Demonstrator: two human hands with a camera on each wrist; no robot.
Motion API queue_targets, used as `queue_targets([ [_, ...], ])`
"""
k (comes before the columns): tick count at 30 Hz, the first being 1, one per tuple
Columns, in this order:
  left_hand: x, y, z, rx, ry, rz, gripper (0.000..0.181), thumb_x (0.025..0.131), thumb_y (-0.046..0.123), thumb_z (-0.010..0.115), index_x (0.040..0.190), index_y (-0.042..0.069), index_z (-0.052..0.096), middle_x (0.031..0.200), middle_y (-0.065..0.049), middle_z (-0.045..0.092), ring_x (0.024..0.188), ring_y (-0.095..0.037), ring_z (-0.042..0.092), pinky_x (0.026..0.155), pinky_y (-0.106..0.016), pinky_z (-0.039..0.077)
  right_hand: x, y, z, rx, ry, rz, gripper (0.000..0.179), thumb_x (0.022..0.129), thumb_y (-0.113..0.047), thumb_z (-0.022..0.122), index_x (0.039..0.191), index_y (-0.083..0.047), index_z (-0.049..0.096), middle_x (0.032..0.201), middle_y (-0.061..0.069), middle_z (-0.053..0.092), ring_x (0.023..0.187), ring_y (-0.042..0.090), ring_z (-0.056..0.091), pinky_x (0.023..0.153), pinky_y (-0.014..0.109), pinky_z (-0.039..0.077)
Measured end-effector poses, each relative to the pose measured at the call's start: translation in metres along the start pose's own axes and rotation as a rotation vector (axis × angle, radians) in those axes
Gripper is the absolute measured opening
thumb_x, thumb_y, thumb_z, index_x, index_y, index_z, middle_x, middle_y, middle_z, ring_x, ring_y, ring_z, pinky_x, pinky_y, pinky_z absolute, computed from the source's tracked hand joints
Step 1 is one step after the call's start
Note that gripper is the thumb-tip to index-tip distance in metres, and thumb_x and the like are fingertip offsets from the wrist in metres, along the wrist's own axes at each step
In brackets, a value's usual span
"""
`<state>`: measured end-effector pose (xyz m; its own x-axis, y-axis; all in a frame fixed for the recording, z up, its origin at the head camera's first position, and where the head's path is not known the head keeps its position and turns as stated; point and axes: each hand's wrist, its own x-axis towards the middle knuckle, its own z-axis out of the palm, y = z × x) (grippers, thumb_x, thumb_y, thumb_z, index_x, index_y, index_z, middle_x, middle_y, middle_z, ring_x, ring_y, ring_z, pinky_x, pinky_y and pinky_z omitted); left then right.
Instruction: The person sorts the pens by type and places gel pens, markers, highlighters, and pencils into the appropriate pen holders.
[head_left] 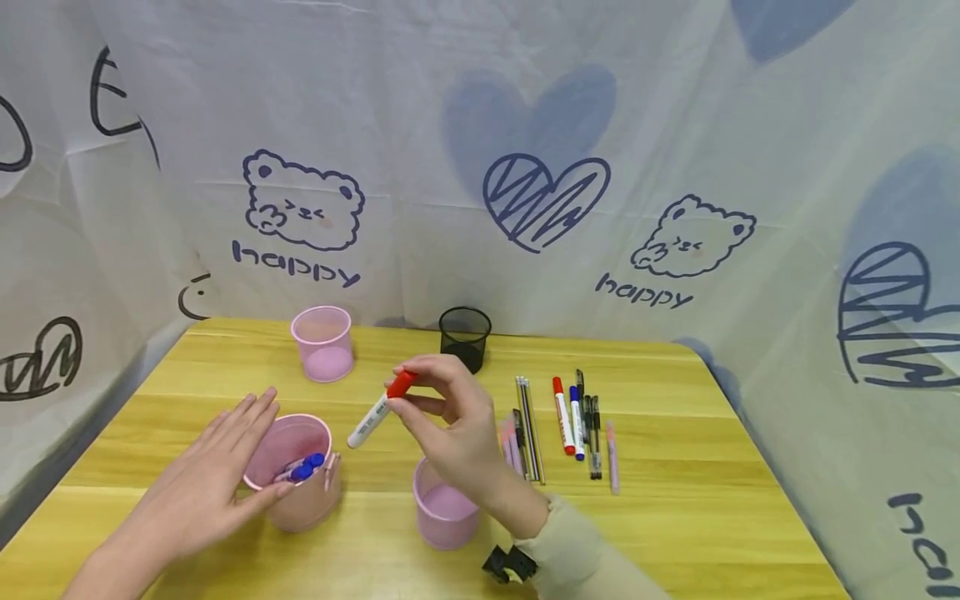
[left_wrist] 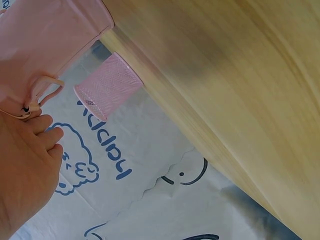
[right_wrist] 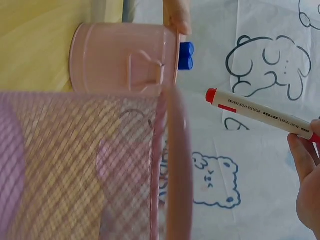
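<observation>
Right grip [head_left: 456, 427] on cylindrical marker [head_left: 379, 412]

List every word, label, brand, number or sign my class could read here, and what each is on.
"happy": backdrop, under the left bear drawing.
"happy": backdrop, under the right bear drawing.
"ha", cut off: backdrop, right edge of the head view.
Small print on the red-capped marker in the right hand: too small to read surely.
Any print on the pens and markers lying on the table: too small to read.

Pale backdrop [head_left: 427, 167], perhaps cloth, with printed bears [head_left: 303, 204]
</observation>
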<state>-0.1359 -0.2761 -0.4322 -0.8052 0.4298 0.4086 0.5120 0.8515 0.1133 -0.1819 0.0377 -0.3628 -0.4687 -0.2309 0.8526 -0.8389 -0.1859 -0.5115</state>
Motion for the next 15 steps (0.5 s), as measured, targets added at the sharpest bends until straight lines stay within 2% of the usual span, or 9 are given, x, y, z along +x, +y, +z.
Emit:
queue_targets([
  [4,0.0,0.0,0.0,-0.001,-0.005,-0.005,0.098,0.094,0.05,0.071,0.165,0.003,0.023,0.17,-0.019,0.026,0.161,-0.026,0.01,0.127,-0.023,-0.007,0.001,0.0,0.01,0.004,-0.005,-0.008,0.043,0.084,0.021,0.073,0.122,0.01,0.055,0.113,0.026,0.06,0.099,0.039,0.07,0.081,0.039,0.065],
  [11,0.001,0.0,0.0,-0.01,-0.018,-0.017,0.098,0.095,0.05,0.071,0.165,0.004,0.023,0.169,-0.019,0.027,0.157,-0.037,0.022,0.126,-0.022,-0.007,-0.003,0.006,0.028,0.01,-0.024,0.007,0.043,0.082,0.02,0.076,0.12,0.009,0.057,0.113,0.025,0.061,0.099,0.038,0.071,0.083,0.037,0.064],
  [15,0.0,0.0,0.0,-0.016,-0.026,-0.024,0.098,0.095,0.05,0.071,0.166,0.005,0.021,0.17,-0.019,0.026,0.157,-0.037,0.022,0.126,-0.022,-0.008,-0.006,0.011,0.036,0.002,-0.034,0.019,0.042,0.082,0.021,0.075,0.118,0.009,0.058,0.113,0.026,0.062,0.099,0.039,0.071,0.083,0.036,0.064],
])
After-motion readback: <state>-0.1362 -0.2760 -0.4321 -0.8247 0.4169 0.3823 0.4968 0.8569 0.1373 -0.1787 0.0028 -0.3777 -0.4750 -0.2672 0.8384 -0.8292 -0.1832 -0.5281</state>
